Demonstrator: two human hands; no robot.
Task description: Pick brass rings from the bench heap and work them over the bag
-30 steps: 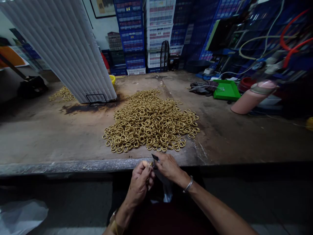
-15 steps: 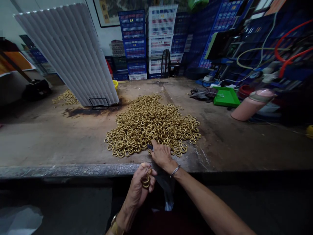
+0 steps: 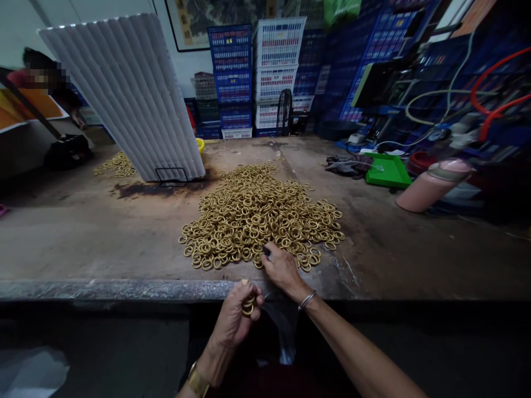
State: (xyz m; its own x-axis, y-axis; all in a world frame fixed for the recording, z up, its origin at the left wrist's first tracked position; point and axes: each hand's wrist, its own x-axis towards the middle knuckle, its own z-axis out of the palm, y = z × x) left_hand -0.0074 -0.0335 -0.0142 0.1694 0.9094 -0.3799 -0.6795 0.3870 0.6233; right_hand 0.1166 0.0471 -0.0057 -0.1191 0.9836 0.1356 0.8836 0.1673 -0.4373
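Clasped golden rings [image 3: 248, 307] in curled fingers of the left hand [image 3: 233, 316]; rested the right hand [image 3: 284, 271] at the near edge of the ring heap [image 3: 265, 213] on the worktop [image 3: 103, 237]; could not tell its fingers' grip.

rings [image 3: 265, 213]: brassy metal, soft sheen; tabletop [image 3: 103, 232]: matt, rough wood; bangle [image 3: 307, 300]: shiny metal.

The left hand [image 3: 236, 314] is near, thumb uppermost, fingers curled inward; the right hand [image 3: 284, 271] reaches farther and to the right, back upward, fingers bent; the right forearm [image 3: 346, 337] slants from the near right.
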